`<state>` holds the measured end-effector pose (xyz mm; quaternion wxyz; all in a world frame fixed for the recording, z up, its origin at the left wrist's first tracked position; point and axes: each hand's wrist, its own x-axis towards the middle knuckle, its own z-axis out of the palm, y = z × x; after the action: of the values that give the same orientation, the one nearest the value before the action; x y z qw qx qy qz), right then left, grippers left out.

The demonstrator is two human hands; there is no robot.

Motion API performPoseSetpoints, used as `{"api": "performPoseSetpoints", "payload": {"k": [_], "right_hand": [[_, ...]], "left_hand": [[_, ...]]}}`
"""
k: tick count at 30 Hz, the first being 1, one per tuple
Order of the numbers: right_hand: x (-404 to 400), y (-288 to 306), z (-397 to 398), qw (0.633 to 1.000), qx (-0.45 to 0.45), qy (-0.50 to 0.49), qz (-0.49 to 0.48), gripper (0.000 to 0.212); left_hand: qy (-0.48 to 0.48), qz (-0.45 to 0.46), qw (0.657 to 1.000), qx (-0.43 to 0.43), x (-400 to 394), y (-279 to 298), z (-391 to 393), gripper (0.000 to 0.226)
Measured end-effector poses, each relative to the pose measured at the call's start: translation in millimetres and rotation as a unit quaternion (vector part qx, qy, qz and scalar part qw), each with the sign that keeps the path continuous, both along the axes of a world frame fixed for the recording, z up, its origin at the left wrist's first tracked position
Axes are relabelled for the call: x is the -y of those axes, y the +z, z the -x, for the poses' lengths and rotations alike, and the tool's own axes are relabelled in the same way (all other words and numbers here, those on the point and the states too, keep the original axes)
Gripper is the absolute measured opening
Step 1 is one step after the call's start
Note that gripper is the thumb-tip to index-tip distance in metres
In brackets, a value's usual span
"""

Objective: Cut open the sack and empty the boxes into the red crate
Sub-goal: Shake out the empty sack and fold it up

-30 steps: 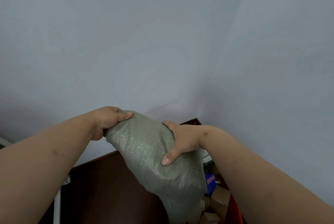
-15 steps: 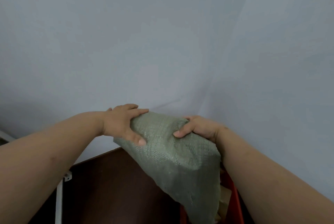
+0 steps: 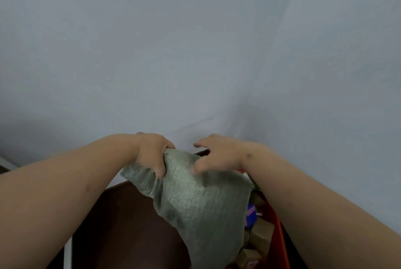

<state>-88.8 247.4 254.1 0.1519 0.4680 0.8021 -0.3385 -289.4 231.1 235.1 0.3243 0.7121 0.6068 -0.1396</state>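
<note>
The grey-green woven sack [image 3: 199, 208] hangs upended over the red crate [image 3: 281, 238], its lower end hiding most of the crate. My left hand [image 3: 152, 156] is clenched on the sack's raised upper left corner. My right hand [image 3: 219, 153] is over the top right of the sack with fingers spread and blurred; only the thumb touches the fabric. Brown cardboard boxes [image 3: 261, 234] and a blue and pink box [image 3: 250, 216] lie in the crate beside the sack's edge.
A dark brown table [image 3: 121, 225] lies below the sack, with a white edge strip [image 3: 67, 253] on its left. A plain pale wall [image 3: 195, 51] fills the upper view and meets the table's far corner behind my hands.
My right hand has let go of the sack's top and spread its fingers. My left hand has closed tighter on the left corner. The sack has sagged, and boxes show in the crate again.
</note>
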Motion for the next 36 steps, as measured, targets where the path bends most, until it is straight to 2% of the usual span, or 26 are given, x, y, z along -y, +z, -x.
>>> {"api": "performPoseSetpoints", "payload": {"k": [2,4,8,10,12,13,15,17,19,21,24,27,29,32,34,36], "right_hand": [[9.0,-4.7,11.3,0.996,0.04,0.062,0.041,0.114],[15.9,-12.4,16.4,0.994,0.048,0.083,0.06,0.117],[16.9,-15.8,15.1,0.995,-0.001,0.046,0.092,0.086],[16.7,-19.9,10.2,0.995,-0.029,0.013,0.09,0.069],[15.2,-26.8,0.5,0.987,-0.087,-0.076,0.11,0.057],[13.0,-30.1,-4.8,0.972,-0.133,-0.144,0.13,0.052],[8.7,-32.6,-11.8,0.917,-0.227,-0.285,0.16,0.049],[5.6,-35.2,-13.2,0.856,-0.301,-0.395,0.146,0.054],[5.4,-35.5,-9.9,0.802,-0.353,-0.468,0.111,0.06],[7.7,-37.8,-6.2,0.769,-0.388,-0.501,0.086,0.067],[15.9,-45.1,1.5,0.747,-0.401,-0.522,0.089,0.072],[23.9,-51.8,9.2,0.725,-0.392,-0.55,0.136,0.085],[28.5,-52.2,10.9,0.704,-0.392,-0.564,0.183,0.079],[34.1,-52.7,7.9,0.694,-0.385,-0.565,0.224,0.06],[36.0,-52.8,5.8,0.686,-0.39,-0.565,0.242,0.064],[38.3,-52.1,5.3,0.672,-0.406,-0.565,0.254,0.063]], "left_hand": [[0.069,0.076,0.993,0.065,0.5,3.5,0.6,0.035],[0.094,0.139,0.982,0.087,2.0,5.2,3.5,0.034],[0.145,0.25,0.951,0.11,11.9,0.9,9.4,0.04],[0.149,0.196,0.965,0.094,12.3,-2.0,11.3,0.069],[0.17,0.067,0.979,0.09,9.5,-3.2,14.0,0.1],[0.194,-0.004,0.976,0.1,8.5,-1.8,16.1,0.106],[0.236,-0.121,0.96,0.088,6.7,-0.6,21.3,0.105],[0.287,-0.166,0.941,0.074,8.3,-1.5,22.0,0.094],[0.354,-0.126,0.918,0.126,12.1,-3.1,17.8,0.079],[0.406,-0.027,0.892,0.199,20.5,-2.5,8.6,0.065],[0.422,0.11,0.862,0.259,35.2,-3.2,-6.4,0.061],[0.43,0.186,0.828,0.308,42.7,-11.5,-18.4,0.07],[0.445,0.202,0.802,0.343,44.0,-15.7,-24.8,0.077],[0.459,0.184,0.802,0.336,44.9,-17.2,-31.0,0.087],[0.479,0.164,0.799,0.325,48.2,-16.6,-30.1,0.097],[0.501,0.162,0.792,0.308,50.9,-22.4,-25.0,0.116]]}}
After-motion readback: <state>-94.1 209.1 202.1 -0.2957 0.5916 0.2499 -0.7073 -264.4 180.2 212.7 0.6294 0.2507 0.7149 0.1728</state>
